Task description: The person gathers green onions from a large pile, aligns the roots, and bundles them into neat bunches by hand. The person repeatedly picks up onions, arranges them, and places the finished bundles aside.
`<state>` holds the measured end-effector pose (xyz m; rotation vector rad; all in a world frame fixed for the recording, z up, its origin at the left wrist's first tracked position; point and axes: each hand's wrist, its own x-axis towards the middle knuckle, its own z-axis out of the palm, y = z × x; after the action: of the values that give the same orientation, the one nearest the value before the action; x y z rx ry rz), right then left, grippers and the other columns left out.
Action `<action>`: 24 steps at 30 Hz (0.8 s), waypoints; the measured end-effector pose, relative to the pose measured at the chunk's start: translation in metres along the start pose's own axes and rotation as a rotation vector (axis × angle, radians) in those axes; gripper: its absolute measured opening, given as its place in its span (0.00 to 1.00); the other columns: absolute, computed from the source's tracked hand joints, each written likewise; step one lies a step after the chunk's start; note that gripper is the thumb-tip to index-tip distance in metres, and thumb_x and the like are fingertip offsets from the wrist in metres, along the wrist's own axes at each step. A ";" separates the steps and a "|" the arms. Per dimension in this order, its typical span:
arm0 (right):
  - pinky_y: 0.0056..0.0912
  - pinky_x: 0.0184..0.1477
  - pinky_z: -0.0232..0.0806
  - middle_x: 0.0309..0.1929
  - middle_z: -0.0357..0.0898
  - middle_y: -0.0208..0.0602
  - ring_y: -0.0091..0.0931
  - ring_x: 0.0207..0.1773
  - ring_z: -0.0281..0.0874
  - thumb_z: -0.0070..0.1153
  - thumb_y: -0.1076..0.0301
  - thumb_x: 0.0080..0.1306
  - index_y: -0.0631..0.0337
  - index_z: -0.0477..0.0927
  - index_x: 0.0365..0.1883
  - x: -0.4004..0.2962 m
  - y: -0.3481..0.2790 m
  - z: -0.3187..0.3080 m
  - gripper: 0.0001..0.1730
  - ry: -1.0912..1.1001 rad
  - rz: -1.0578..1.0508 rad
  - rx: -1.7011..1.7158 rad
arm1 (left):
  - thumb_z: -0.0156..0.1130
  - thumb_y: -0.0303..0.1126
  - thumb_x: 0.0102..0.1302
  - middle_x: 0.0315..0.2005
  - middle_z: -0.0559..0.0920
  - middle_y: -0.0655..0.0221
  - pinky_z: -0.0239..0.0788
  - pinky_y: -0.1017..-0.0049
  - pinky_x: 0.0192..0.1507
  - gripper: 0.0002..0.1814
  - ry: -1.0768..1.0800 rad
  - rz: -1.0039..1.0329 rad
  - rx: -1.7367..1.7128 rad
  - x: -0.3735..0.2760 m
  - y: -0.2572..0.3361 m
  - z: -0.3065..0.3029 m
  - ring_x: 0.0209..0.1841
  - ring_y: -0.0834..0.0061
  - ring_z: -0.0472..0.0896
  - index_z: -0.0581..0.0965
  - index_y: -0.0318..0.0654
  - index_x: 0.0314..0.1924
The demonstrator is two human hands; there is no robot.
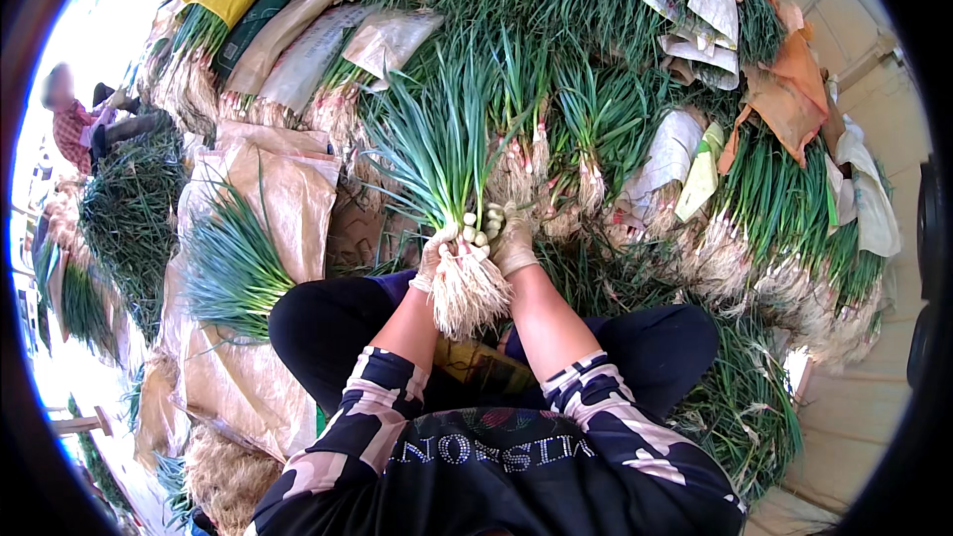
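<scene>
A bunch of leafy green stalks [447, 156], green onions or young garlic, stands in front of me with its leaves pointing away and its pale, hairy roots [469, 294] towards me. My left hand [432, 257], in a thin pale glove, grips the bunch at the left of its stem bases. On the other side my right hand [512, 238], gloved too, closes on the right of the same bases. Small pale rounded knobs show between the hands; whether they are glove fingertips or bulbs I cannot tell.
A second bunch [238, 268] lies on woven sacking [279, 190] by my left knee. Bunched stalks [595, 119] and sacks surround the front. Leaf litter [737, 402] heaps at my right. Another person [82, 126] sits far left. A tan panelled surface [841, 417] borders the right.
</scene>
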<state>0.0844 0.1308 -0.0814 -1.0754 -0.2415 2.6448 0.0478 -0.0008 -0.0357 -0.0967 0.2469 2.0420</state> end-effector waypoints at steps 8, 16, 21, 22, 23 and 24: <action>0.32 0.47 0.65 0.38 0.76 0.43 0.35 0.40 0.72 0.48 0.67 0.60 0.60 0.76 0.32 -0.003 -0.099 -0.001 0.07 0.150 -0.704 -1.412 | 0.54 0.41 0.61 0.38 0.76 0.62 0.71 0.60 0.44 0.21 -0.052 0.020 -0.055 0.001 0.005 -0.006 0.44 0.60 0.76 0.70 0.34 0.49; 0.22 0.25 0.61 0.23 0.75 0.33 0.21 0.24 0.70 0.49 0.61 0.65 0.63 0.73 0.31 -0.002 -0.166 0.016 0.12 0.296 -0.774 -0.959 | 0.54 0.32 0.58 0.36 0.77 0.68 0.63 0.75 0.38 0.29 -0.168 0.081 -0.177 0.000 0.005 -0.004 0.33 0.78 0.73 0.61 0.35 0.60; 0.19 0.24 0.62 0.26 0.75 0.30 0.17 0.22 0.67 0.51 0.64 0.63 0.60 0.74 0.34 -0.022 -0.166 -0.023 0.08 0.026 -0.775 -0.847 | 0.55 0.34 0.59 0.36 0.76 0.74 0.63 0.65 0.52 0.27 -0.165 0.083 -0.173 0.004 -0.002 0.019 0.35 0.77 0.74 0.63 0.44 0.59; 0.20 0.25 0.62 0.26 0.75 0.30 0.18 0.23 0.68 0.51 0.63 0.63 0.61 0.75 0.34 -0.025 -0.152 -0.025 0.10 0.068 -0.693 -0.955 | 0.55 0.34 0.59 0.36 0.75 0.74 0.62 0.64 0.55 0.28 -0.176 0.089 -0.167 0.004 -0.002 0.022 0.37 0.75 0.74 0.62 0.45 0.60; 0.20 0.26 0.63 0.26 0.75 0.31 0.18 0.23 0.68 0.52 0.62 0.62 0.61 0.75 0.35 -0.031 -0.134 -0.020 0.11 0.054 -0.643 -1.016 | 0.55 0.34 0.59 0.36 0.76 0.73 0.61 0.63 0.56 0.27 -0.175 0.095 -0.164 0.001 0.000 0.022 0.38 0.75 0.74 0.63 0.44 0.59; 0.21 0.27 0.63 0.26 0.75 0.31 0.19 0.24 0.69 0.53 0.61 0.62 0.61 0.76 0.36 -0.035 -0.118 -0.017 0.12 0.039 -0.609 -1.056 | 0.54 0.34 0.59 0.36 0.76 0.72 0.61 0.62 0.56 0.26 -0.152 0.105 -0.155 0.001 -0.001 0.023 0.40 0.74 0.75 0.63 0.44 0.59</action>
<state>0.1421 0.2323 -0.0403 -1.0276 -1.7565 1.8589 0.0490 0.0060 -0.0134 -0.0244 -0.0009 2.1596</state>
